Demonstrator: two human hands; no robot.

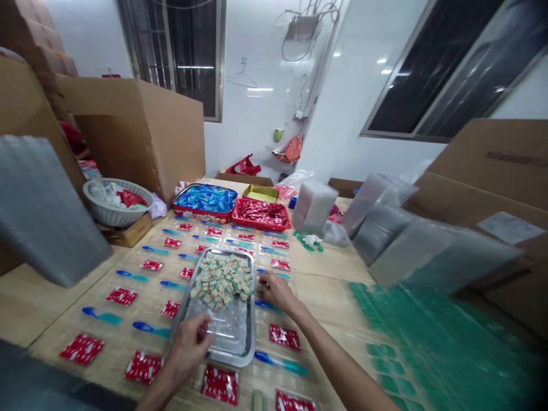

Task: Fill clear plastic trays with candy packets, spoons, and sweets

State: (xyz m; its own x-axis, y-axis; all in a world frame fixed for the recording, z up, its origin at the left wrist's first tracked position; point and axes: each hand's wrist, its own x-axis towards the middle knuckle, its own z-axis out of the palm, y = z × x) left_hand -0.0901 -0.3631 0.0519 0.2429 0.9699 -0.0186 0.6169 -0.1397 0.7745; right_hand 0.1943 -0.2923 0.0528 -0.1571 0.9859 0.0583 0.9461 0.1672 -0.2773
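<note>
A metal tray holds a heap of small striped green-and-tan blocks, piled toward its far end. My left hand is over the tray's near left edge, fingers curled; whatever they hold is hidden. Just past the tray's right rim, my right hand is closed with its fingertips pointing down, and I cannot see what is in them. Around the tray lie rows of clear plastic trays with red patterned packets and blue plastic handles. One striped block lies by the near edge.
Behind the rows stand a bin of blue pieces, a red basket of red packets and a gold tray. A colander and cardboard boxes are on the left. Stacked clear plastic and green sheets lie right.
</note>
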